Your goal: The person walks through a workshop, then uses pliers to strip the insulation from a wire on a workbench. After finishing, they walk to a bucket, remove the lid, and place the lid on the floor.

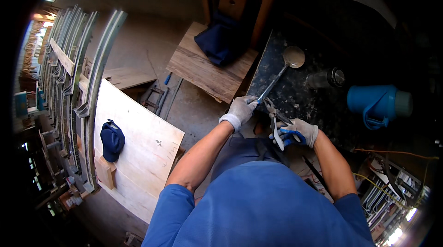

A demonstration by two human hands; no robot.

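My left hand (241,111), in a pale work glove, is closed round the lower handle of a long metal ladle (274,83). The ladle's round bowl points away over a dark, speckled tabletop (318,108). In my right hand (302,131), gloved in grey with blue on the palm side, is a pair of pliers (277,131) with pale metal handles. The pliers' jaws are close to the ladle's handle end, just right of my left hand. Whether they grip it I cannot tell.
A clear lidded bottle (323,79) and a blue jug (371,101) occupy the tabletop at right. Ahead stands a wooden chair (203,69) bearing dark blue cloth (219,39). To the left, a blue cap (112,142) lies on a plywood board (143,131), beside upright metal rails (100,62).
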